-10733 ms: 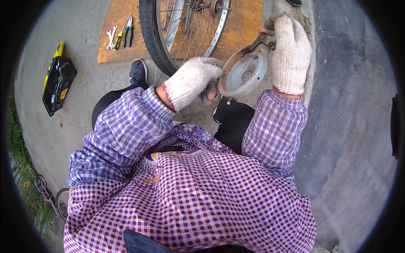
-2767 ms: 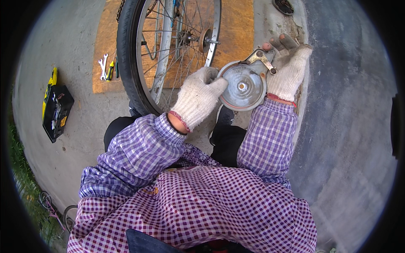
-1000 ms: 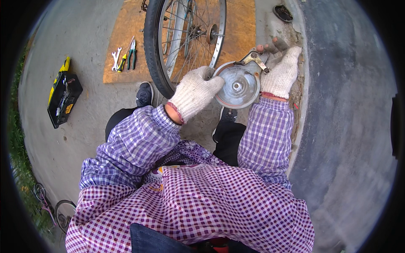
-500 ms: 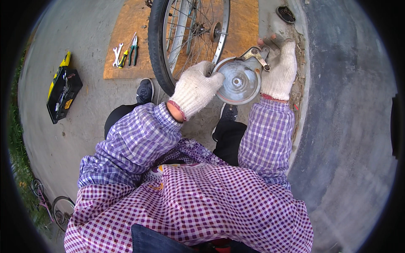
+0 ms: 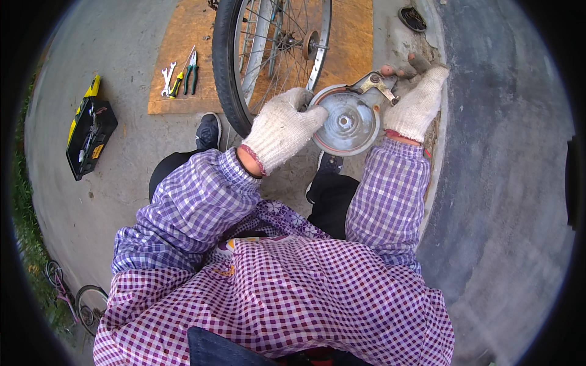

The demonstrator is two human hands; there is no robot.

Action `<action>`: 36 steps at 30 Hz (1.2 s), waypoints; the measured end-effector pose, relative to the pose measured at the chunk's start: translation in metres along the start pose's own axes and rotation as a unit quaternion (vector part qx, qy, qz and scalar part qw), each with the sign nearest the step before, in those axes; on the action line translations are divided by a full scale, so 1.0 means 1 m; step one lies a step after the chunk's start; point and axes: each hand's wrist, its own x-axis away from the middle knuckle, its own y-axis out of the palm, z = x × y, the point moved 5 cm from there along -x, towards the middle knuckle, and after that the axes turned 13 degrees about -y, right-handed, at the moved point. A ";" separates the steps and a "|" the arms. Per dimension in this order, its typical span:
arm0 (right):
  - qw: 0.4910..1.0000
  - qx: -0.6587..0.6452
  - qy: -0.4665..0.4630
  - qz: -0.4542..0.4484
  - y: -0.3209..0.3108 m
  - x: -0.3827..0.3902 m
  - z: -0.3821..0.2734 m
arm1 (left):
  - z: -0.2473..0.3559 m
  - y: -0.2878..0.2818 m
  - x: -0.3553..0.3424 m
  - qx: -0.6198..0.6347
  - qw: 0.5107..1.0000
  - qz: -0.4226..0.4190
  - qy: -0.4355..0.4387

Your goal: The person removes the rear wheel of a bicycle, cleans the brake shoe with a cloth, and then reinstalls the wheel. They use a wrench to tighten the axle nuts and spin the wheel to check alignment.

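Observation:
My left hand [image 5: 279, 129], in a white knitted glove, pinches the left rim of a round, dull metal brake plate [image 5: 347, 134], its face turned up with a centre hole showing. A bracket and lever [image 5: 378, 85] sit at the plate's upper right. Beside them, my right hand [image 5: 415, 100], gloved with bare fingertips, has its fingers extended and apart, close by the lever; whether it touches the metal I cannot tell. A spoked bicycle wheel [image 5: 222, 73] with a black tyre stands just beyond my hands.
Plywood [image 5: 168, 36] lies under the wheel, carrying wrenches [image 5: 166, 82], a screwdriver [image 5: 177, 85] and pliers [image 5: 191, 76]. A black-and-yellow toolbox [image 5: 88, 143] rests on concrete at left. A dark oval object [image 5: 412, 19] is at upper right; another bicycle [image 5: 90, 310] is at lower left.
Since the earliest frame the plate has turned from tilted to face-up. In the last half second my right hand shifted slightly right, its fingers stretching outward; my left hand stayed on the rim.

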 end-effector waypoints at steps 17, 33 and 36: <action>1.000 -0.001 0.013 0.023 -0.012 -0.001 -0.001 | -0.002 0.003 0.001 0.002 0.999 -0.044 -0.003; 1.000 0.023 -0.011 0.013 -0.002 0.006 0.001 | -0.006 0.004 -0.005 -0.016 0.999 -0.035 0.009; 1.000 0.015 -0.002 0.008 -0.001 0.007 0.003 | -0.006 0.004 -0.005 -0.011 0.999 -0.033 0.011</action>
